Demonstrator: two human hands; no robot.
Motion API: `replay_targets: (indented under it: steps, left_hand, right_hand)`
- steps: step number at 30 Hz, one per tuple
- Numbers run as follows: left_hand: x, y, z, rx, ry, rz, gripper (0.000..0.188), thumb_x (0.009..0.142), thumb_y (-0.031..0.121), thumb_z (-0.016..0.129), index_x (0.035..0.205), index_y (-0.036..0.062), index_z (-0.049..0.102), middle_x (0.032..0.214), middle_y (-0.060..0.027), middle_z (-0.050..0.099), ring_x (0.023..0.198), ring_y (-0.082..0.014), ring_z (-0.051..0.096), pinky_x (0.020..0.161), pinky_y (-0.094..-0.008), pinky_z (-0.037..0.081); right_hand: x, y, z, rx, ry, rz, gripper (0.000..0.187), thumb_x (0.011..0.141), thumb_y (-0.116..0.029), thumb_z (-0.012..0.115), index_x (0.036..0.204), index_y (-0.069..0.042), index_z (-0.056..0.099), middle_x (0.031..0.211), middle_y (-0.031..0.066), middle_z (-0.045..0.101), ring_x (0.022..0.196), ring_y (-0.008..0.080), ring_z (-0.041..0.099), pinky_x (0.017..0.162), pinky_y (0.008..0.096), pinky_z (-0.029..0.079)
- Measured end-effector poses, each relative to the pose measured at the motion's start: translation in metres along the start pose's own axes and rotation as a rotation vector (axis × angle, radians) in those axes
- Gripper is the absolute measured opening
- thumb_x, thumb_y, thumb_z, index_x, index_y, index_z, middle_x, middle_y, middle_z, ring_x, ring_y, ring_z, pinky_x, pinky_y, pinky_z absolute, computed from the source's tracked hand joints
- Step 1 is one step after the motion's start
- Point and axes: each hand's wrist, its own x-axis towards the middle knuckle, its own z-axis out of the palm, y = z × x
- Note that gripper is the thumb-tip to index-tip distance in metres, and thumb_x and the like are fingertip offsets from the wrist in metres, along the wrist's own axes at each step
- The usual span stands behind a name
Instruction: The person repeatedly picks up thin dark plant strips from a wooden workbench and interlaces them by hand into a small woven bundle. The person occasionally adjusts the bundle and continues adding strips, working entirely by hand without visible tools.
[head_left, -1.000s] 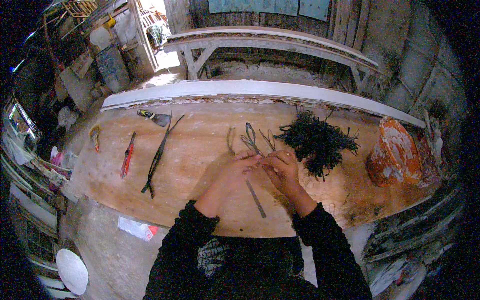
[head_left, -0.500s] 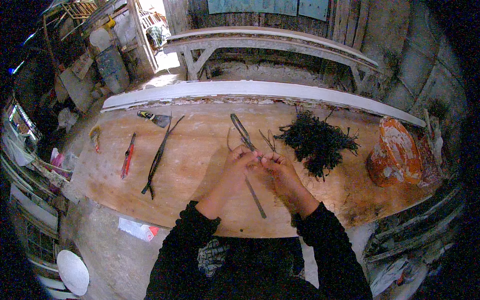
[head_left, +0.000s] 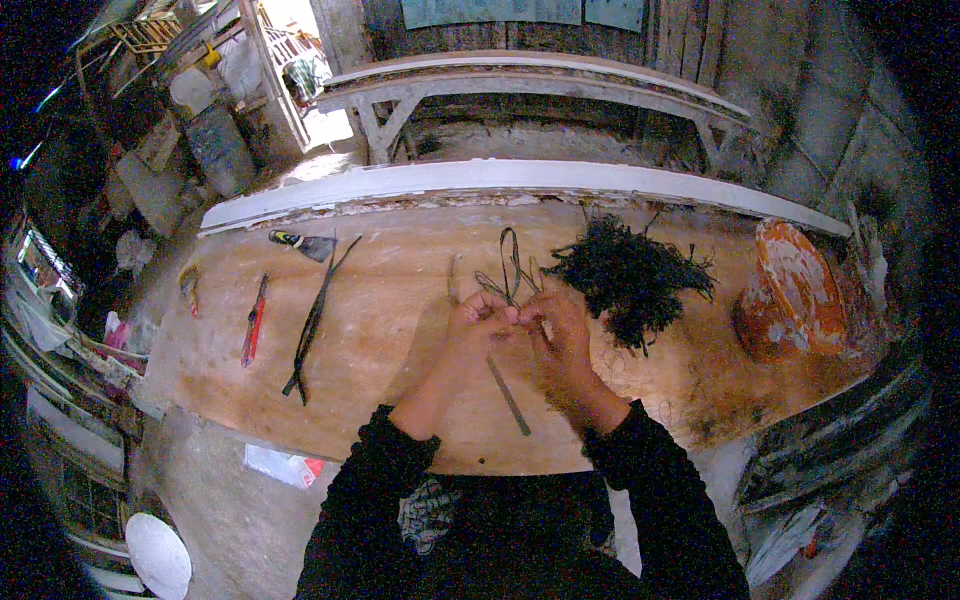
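Note:
Both hands meet over the middle of the wooden tabletop, fingertips pinched together. Between them they grip a thin dark strip, which rises in narrow loops above the fingers. My left hand is closed on its lower part, and my right hand pinches it just alongside. A straight dark strip extends below the hands toward the near edge; whether it joins the held piece is hidden. To the right of my right hand lies a tangled pile of black knotted strips. Longer dark strips lie to the left.
A red tool, a scraper and a small yellowish tool lie on the left of the tabletop. An orange container smeared white stands at the right. A long white board borders the far edge.
The loops of the strip have swung from leaning left to standing upright between the hands. My right hand has turned slightly and its fingers have shifted. The view has moved a little.

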Motion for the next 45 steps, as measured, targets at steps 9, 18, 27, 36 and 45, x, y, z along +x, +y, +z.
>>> replay_targets:
  steps: [9, 18, 27, 36, 45]
  left_hand:
    - [-0.001, 0.001, -0.006, 0.027, -0.077, -0.052, 0.008, 0.075, 0.015, 0.057, 0.076, 0.0107, 0.051, 0.071, 0.0020, 0.054, 0.061, -0.0077, 0.048, 0.055, -0.0209, 0.041]
    - [0.014, -0.012, -0.023, 0.120, -0.089, 0.074, 0.024, 0.067, 0.006, 0.065, 0.084, 0.0062, 0.048, 0.071, -0.0025, 0.056, 0.063, -0.0105, 0.053, 0.051, -0.0238, 0.045]
    - [0.005, 0.006, -0.010, 0.367, -0.149, 0.313, 0.036, 0.066, 0.003, 0.064, 0.096, 0.0029, 0.043, 0.080, -0.0048, 0.054, 0.076, -0.0129, 0.053, 0.062, -0.0238, 0.046]
    - [-0.001, 0.001, -0.008, 0.538, -0.179, 0.497, 0.017, 0.067, -0.002, 0.060, 0.081, 0.0038, 0.053, 0.092, -0.0076, 0.050, 0.096, -0.0148, 0.047, 0.075, -0.0277, 0.044]
    - [-0.007, 0.008, -0.002, 0.454, -0.153, 0.467, 0.038, 0.067, -0.005, 0.060, 0.100, 0.0039, 0.042, 0.082, -0.0077, 0.055, 0.077, -0.0161, 0.055, 0.066, -0.0266, 0.047]
  right_hand:
    - [0.002, -0.006, -0.012, 0.086, -0.254, -0.039, 0.013, 0.070, 0.005, 0.050, 0.079, -0.004, 0.047, 0.092, 0.0137, 0.056, 0.077, 0.0283, 0.056, 0.061, 0.0311, 0.045]
    - [0.003, -0.013, -0.009, 0.181, -0.217, 0.099, 0.011, 0.072, 0.003, 0.051, 0.080, -0.005, 0.049, 0.081, 0.0106, 0.055, 0.074, 0.0231, 0.056, 0.062, 0.0284, 0.044]
    - [-0.001, -0.002, -0.008, 0.596, -0.159, 0.489, 0.007, 0.078, -0.010, 0.052, 0.074, -0.005, 0.049, 0.071, -0.0003, 0.050, 0.067, 0.0102, 0.049, 0.063, 0.0231, 0.041]
    - [0.008, -0.012, -0.014, 1.136, -0.204, 0.927, 0.007, 0.078, -0.014, 0.053, 0.075, -0.010, 0.049, 0.070, -0.0024, 0.049, 0.066, 0.0070, 0.047, 0.061, 0.0188, 0.037]
    - [0.000, -0.001, -0.008, 0.825, -0.107, 0.697, 0.006, 0.075, -0.011, 0.057, 0.075, -0.005, 0.054, 0.072, 0.0014, 0.055, 0.071, 0.0111, 0.051, 0.066, 0.0235, 0.041]
